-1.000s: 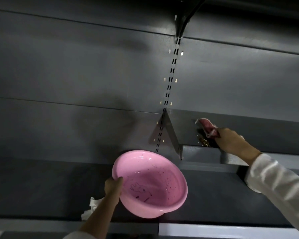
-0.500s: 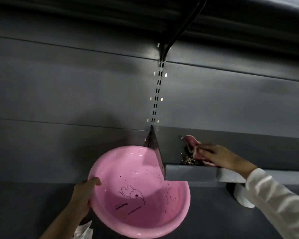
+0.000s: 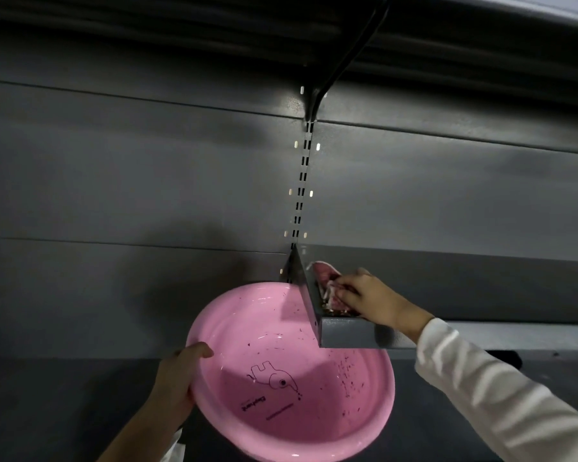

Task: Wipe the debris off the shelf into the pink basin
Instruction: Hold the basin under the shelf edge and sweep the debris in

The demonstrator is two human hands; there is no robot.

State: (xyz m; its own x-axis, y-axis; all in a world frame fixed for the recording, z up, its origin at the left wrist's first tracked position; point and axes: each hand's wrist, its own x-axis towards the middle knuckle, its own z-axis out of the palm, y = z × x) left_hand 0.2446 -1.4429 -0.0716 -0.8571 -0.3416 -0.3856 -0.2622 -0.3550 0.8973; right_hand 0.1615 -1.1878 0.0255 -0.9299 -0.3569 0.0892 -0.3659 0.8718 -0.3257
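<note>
1. Pink plastic fills the lower middle of the head view: the pink basin (image 3: 291, 378) is held tilted under the left end of the shelf (image 3: 347, 333), its rim tucked below the shelf's corner, so part of the basin is hidden behind the grey metal.
2. Inside the basin, dark specks lie scattered over the bottom and the right wall, around a printed line drawing of an elephant with small lettering under it.
3. The left hand (image 3: 177, 375) grips the basin's left rim, thumb over the edge and fingers beneath it, out of sight.
4. The right hand (image 3: 371, 300), in a white sleeve (image 3: 501, 401), rests on top of the shelf close to its left end. Its fingers are curled down onto a pinkish cloth (image 3: 324, 278), pressing it to the shelf surface.
5. The debris (image 3: 334, 311) shows as a small pale, crumbly heap at the shelf's front left corner, just beside the cloth and directly above the basin.
6. Behind it all stands a dark grey panelled wall with a slotted upright (image 3: 302, 195) running from the shelf to a bracket under a higher shelf.
</note>
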